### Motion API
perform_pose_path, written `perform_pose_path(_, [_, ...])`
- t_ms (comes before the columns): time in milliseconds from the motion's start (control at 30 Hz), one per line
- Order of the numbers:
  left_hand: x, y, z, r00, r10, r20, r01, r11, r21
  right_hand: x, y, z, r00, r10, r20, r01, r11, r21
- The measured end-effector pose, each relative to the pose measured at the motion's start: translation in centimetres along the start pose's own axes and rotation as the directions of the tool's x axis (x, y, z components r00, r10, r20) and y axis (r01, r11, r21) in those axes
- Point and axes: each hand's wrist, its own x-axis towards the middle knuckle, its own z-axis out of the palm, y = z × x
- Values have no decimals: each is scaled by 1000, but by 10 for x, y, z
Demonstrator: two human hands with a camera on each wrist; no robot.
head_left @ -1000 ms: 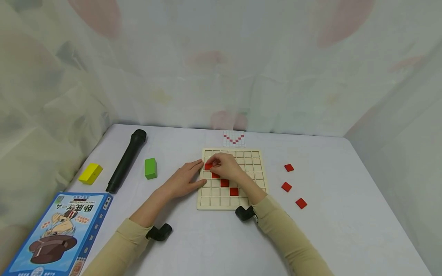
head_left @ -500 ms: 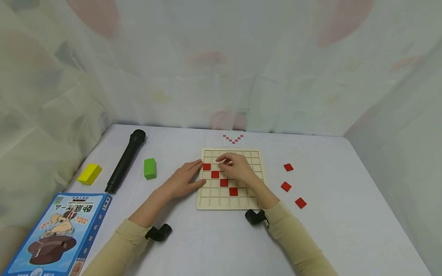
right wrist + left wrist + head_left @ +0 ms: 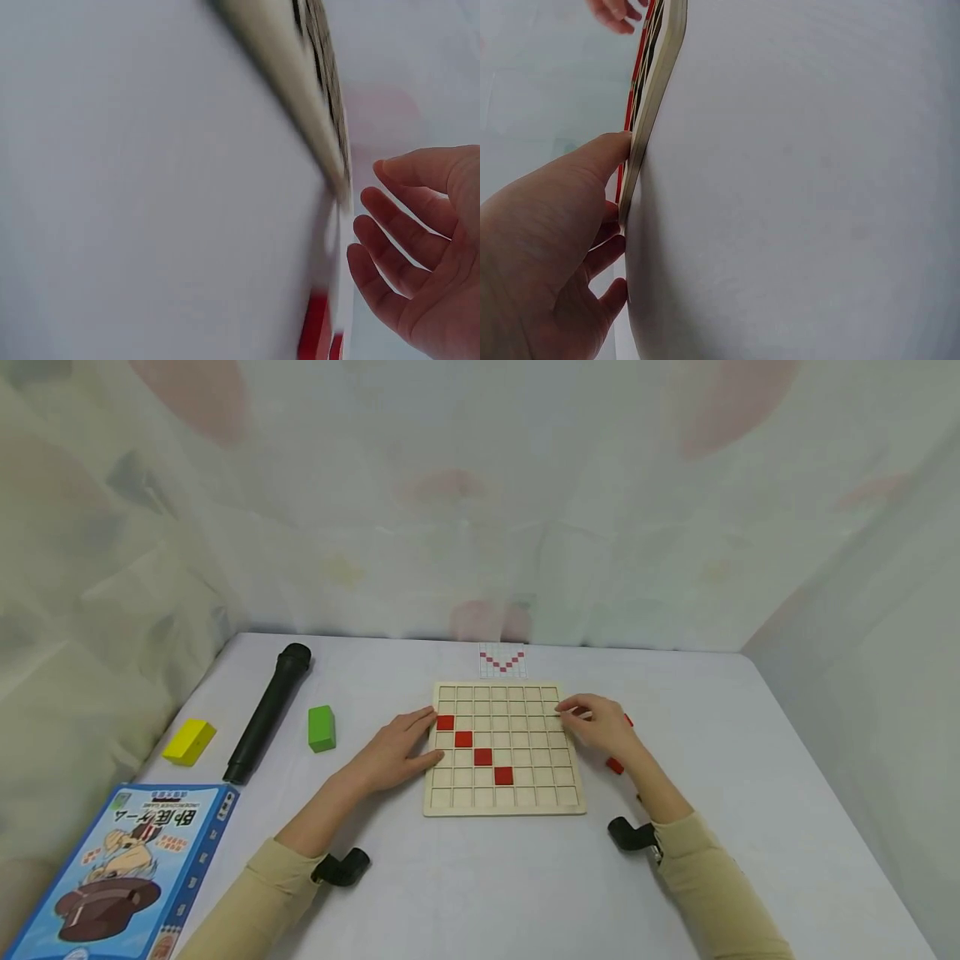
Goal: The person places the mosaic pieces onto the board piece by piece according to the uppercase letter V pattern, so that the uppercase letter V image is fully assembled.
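Note:
A wooden grid board lies on the white table. Several red tiles run in a diagonal across its cells, from the upper left tile down to the lowest one. My left hand lies flat on the table, fingers and thumb against the board's left edge. My right hand hovers by the board's right edge with relaxed fingers and holds nothing. Beside it lie loose red tiles, one partly hidden behind the hand.
A small pattern card sits behind the board. To the left are a green block, a black cylinder, a yellow block and a blue game box. A pale curtain surrounds the table.
My right hand left the upper left red tile in its cell and moved right across the board to the loose tiles. The left hand stayed put.

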Motion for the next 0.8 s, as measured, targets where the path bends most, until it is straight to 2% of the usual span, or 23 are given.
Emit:
perform_pose_path(200, [0, -1, 0, 1000, -3, 3, 3, 1000, 0, -17, 28, -32, 996, 85, -26, -87, 992, -89])
perform_pose_path(333, [0, -1, 0, 1000, -3, 4, 3, 1000, -1, -23, 41, -44, 990, 136, -32, -139, 984, -115])
perform_pose_path(800, [0, 0, 0, 1000, -8, 6, 8, 1000, -8, -27, 50, -47, 989, 135, -62, -143, 980, -140])
